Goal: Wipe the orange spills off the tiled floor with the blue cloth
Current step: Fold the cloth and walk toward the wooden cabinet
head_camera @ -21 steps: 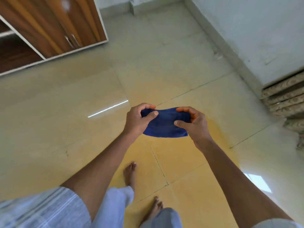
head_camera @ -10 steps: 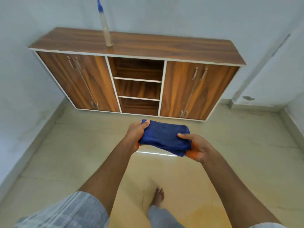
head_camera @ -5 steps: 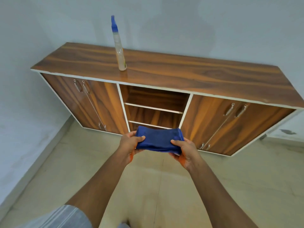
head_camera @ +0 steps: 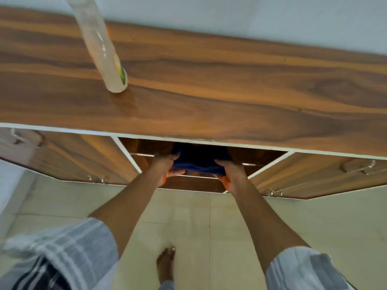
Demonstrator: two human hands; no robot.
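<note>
Near the bottom of the frame the pale tiled floor [head_camera: 314, 222] looks clean. Mid-frame, your left hand [head_camera: 165, 166] and right hand [head_camera: 229, 174] pinch the folded blue cloth [head_camera: 200, 162] by its ends — probably stowing it on the wooden cabinet's [head_camera: 209, 97] open middle shelf. Clear plastic bottle [head_camera: 100, 45] stands upper left.

The open middle bay of the cabinet [head_camera: 146, 147] is the one gap in its front, hemmed by white uprights on either side and roofed by the overhanging wooden surface [head_camera: 209, 84]; both hands, left [head_camera: 165, 166] and right [head_camera: 230, 174], fill most of the bay's width with the blue cloth [head_camera: 199, 162] between them, close under that overhang; shelf edges cross the bay behind them. Closed doors [head_camera: 73, 155] wall off both flanks; on the surface a clear bottle [head_camera: 100, 42] stands at the left, the wood to its right being bare; the tiled floor [head_camera: 209, 216] below the arms lies open save for a bare foot [head_camera: 165, 264].
</note>
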